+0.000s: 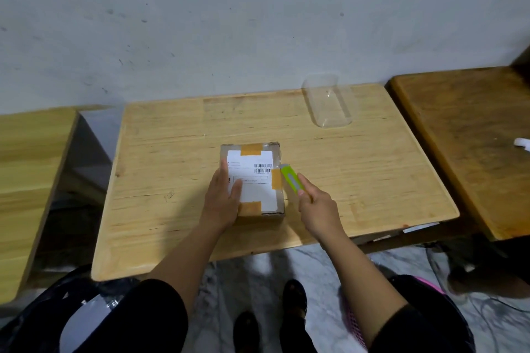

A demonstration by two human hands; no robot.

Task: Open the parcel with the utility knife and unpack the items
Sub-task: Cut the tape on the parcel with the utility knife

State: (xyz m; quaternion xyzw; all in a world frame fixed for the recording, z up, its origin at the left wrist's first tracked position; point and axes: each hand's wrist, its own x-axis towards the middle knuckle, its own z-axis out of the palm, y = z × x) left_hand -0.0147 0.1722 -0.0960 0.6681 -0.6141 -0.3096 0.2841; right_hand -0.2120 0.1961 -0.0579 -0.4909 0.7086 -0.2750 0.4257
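A small cardboard parcel (pixel 258 163) with a white shipping label and brown tape strips lies in the middle of the light wooden table (pixel 358 175). My left hand (pixel 223 198) rests flat on its left side, fingers spread over the label and near corner. A lime-green utility knife (pixel 291 179) is gripped in my right hand (pixel 318 210), index finger along its top. The knife's front end touches the parcel's right edge beside a tape strip. The blade itself is too small to make out.
A clear plastic container (pixel 328 103) lies at the table's far right. A darker wooden table (pixel 470 137) with a white object (pixel 522 142) stands to the right, another light table (pixel 25 169) to the left. A wall is behind; bags lie on the floor below.
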